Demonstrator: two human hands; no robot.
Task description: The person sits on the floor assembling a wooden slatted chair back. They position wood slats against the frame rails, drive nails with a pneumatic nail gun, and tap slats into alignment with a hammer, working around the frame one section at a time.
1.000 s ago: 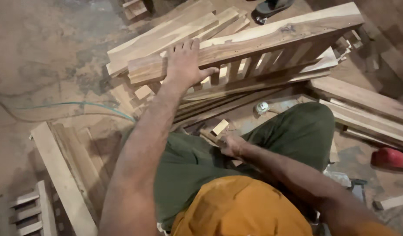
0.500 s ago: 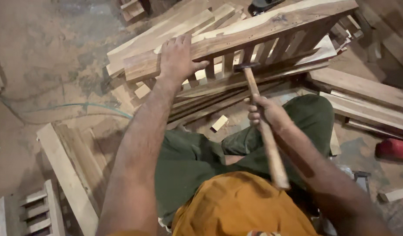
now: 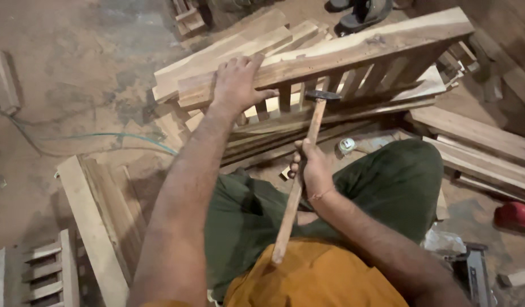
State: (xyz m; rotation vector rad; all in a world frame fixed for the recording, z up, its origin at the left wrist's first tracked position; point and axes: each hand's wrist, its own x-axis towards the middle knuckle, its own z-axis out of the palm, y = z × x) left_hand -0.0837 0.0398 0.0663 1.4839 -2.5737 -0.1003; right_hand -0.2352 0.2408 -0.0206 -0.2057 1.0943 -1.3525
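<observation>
Gripping: right hand closed around the wooden handle of a hammer, about midway along it, above the lap in green trousers; handle butt points back toward the orange shirt.
Change: a second ago this hand was low by the knee with no tool raised; half a second ago the hammer was up, and now its metal head sits just in front of the frame's slats, closer than before.
Reading: the swing looks lined up on the slatted piece, likely at or near contact; whether the head touches wood cannot be told.
Bracing: left hand spread flat, fingers draped over the top rail of the slatted wooden frame, pressing it down, as in both earlier frames.
Frame position: propped on a heap of planks, tilted, rail running left to upper right, directly beyond the knees.
Edges: thumb lies near the hammer head's path, only a few slats apart.
Open room: bare dirt floor to the left, crossed by a green cable; right side crowded with stacked boards and a red object.
Near left: a second slatted piece lies flat.
Far: dark shoes at the top edge.
</observation>
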